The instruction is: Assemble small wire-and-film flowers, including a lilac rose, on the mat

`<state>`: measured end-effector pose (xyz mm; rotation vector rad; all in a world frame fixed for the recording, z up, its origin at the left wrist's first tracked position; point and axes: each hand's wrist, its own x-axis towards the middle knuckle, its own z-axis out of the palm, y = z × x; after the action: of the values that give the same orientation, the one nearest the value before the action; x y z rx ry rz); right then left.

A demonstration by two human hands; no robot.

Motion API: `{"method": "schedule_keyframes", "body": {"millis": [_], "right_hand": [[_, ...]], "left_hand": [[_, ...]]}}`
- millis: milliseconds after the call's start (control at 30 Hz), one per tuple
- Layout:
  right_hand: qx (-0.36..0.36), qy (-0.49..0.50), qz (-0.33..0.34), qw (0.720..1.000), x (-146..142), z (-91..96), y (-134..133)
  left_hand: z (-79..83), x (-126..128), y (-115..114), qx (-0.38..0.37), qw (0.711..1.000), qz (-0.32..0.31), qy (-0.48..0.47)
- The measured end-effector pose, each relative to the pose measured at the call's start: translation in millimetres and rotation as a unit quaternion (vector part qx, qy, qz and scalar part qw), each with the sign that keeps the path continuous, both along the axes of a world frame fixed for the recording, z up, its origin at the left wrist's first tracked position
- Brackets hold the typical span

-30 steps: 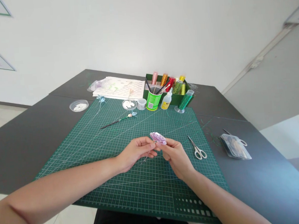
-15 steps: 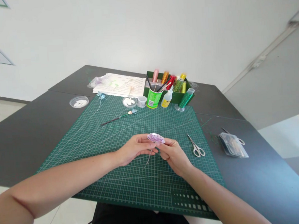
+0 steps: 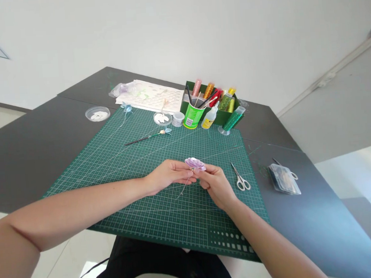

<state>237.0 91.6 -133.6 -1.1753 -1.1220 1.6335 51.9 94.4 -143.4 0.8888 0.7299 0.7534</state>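
Cutting mat [image 3: 127,168]: lies on the bench [image 3: 30,145], under both hands.
Left hand [image 3: 167,176]: fingers closed, pinching the paper flower [image 3: 195,163] at its base, above the mat's middle.
Right hand [image 3: 216,185]: fingers closed on the same flower.
Paper flower: purple, held between both hands' fingertips.

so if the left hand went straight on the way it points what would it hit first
The left hand points right, at the flower it pinches. Just past that is the right hand, fingertips seemingly almost touching, though depth is hard to judge.
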Motion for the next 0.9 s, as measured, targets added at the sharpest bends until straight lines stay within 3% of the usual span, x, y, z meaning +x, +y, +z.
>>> {"method": "schedule_keyframes", "body": {"millis": [367, 633, 900], "right_hand": [[0.043, -0.056, -0.032, 0.997, 4, -6.6, 1], [0.151, -0.165, 0.011, 0.974, 14, 1.7, -1], [0.186, -0.204, 0.021, 0.961, 20, 10.4, -2]], "left_hand": [[0.9, -1, 1, 0.016, 0.998, 0.044, 0.029], [3.4, -5, 6, 0.068, 0.990, 0.094, 0.079], [6.7, -6, 7, 0.057, 0.993, 0.067, 0.078]]}}
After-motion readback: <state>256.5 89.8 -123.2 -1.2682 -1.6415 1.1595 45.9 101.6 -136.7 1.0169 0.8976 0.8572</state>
